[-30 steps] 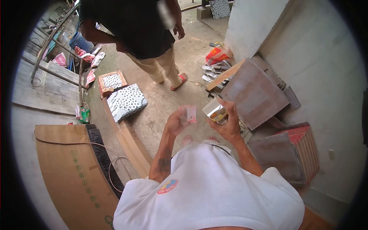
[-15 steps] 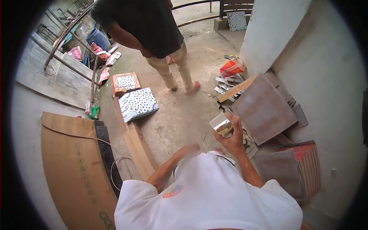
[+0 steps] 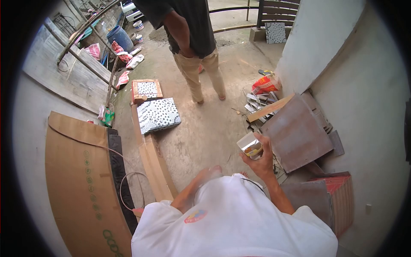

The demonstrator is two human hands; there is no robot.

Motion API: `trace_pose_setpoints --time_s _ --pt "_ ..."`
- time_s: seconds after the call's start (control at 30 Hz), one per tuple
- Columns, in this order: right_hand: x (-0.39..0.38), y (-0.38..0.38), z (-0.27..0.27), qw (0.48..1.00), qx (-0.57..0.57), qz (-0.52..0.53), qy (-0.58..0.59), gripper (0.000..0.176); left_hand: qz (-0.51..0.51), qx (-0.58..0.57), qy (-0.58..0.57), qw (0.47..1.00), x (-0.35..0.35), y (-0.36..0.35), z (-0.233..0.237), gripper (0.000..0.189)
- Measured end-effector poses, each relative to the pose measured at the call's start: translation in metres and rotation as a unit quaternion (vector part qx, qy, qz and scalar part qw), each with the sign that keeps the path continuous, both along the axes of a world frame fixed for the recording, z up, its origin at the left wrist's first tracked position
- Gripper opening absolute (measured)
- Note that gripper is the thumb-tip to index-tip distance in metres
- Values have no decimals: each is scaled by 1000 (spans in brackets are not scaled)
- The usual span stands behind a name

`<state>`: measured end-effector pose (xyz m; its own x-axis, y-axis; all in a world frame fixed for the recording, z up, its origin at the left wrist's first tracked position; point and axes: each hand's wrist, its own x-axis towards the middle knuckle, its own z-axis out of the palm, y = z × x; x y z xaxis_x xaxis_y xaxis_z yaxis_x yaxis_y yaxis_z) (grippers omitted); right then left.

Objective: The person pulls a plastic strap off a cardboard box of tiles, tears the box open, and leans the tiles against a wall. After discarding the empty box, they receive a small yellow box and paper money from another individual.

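My right hand (image 3: pixel 263 160) is wrapped round a small open box (image 3: pixel 250 144), white and yellow with a shiny inside. Something orange shows in it. My left hand (image 3: pixel 209 173) is close to the front of my white shirt (image 3: pixel 231 214); its fingers are blurred, and what they hold, if anything, cannot be made out. Just right of the box lie large brownish tiles (image 3: pixel 297 132) on a heap of broken tile pieces. Left of centre, a stack of black-and-white patterned tiles (image 3: pixel 158 113) sits beyond my left hand.
Another person (image 3: pixel 192 38) in a dark shirt stands ahead. At the left are a long cardboard sheet (image 3: pixel 81 180), a cable and a long cardboard strip (image 3: pixel 154 167). A red bag (image 3: pixel 266 84) and a wall (image 3: pixel 364 107) are at the right. A blue barrel (image 3: pixel 120 38) stands further back.
The view has tilted and shifted slightly. The other person has straightened and stands a little further right in view. The box is still in my right hand, tilted slightly differently.
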<state>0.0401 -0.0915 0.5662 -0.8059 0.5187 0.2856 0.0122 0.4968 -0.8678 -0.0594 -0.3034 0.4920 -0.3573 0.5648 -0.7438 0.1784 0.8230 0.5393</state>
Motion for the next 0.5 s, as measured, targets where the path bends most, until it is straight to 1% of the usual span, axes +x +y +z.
trace_pose_setpoints --time_s 0.03,0.1,0.17,0.23,0.27,0.33,0.37,0.47,0.5 --pt "1 -2 1 1000 -10 4 -13 78 29 20 -18 999 4 -6 -2 46" --pt "-1 -5 10 999 -40 4 -19 78 17 11 -26 999 9 -25 -34 44" --pt "0 -4 10 1000 -20 -5 -19 77 -72 -52 -18 996 9 -43 -124 43" --pt "-2 0 -2 999 46 -9 -12 77 -81 -13 -64 995 9 -65 -176 42" --pt "-4 -2 -2 999 44 -16 -14 76 -84 6 -86 993 9 -73 -187 42" --pt "-5 -4 -5 999 33 -15 -14 77 -40 9 -52 998 18 -81 -173 40" --pt "-6 -3 -5 999 28 -18 -14 77 -21 10 -35 999 19 -80 -158 40" --pt "-7 -5 13 999 -44 7 -15 77 -2 36 -56 998 20 -71 -121 38" --pt "-7 -5 12 999 -44 6 -15 77 7 44 -65 997 25 -67 -107 37"
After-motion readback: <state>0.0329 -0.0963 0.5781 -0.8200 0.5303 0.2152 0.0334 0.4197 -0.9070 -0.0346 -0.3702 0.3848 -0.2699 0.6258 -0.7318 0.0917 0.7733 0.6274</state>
